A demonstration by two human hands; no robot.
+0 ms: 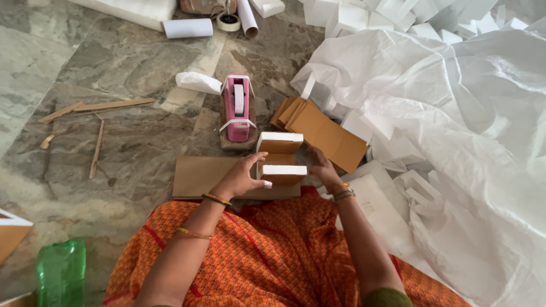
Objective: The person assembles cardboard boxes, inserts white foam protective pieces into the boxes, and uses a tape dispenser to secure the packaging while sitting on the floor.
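I hold a small brown cardboard piece (280, 161) capped with white foam blocks at its near and far ends. My left hand (242, 178) grips its left side, thumb up on the edge. My right hand (322, 167) holds its right side. The piece sits over a flat brown cardboard sheet (199, 175) lying on the floor in front of my orange-clad lap. A pink tape dispenser (237, 108) stands just beyond it.
A fanned stack of brown cardboard sheets (324, 129) lies to the right. A large white plastic sheet (455, 113) with white foam pieces (398, 14) fills the right side. Wooden sticks (96, 108) lie left, a green bottle (61, 273) at bottom left, paper rolls (187, 28) far back.
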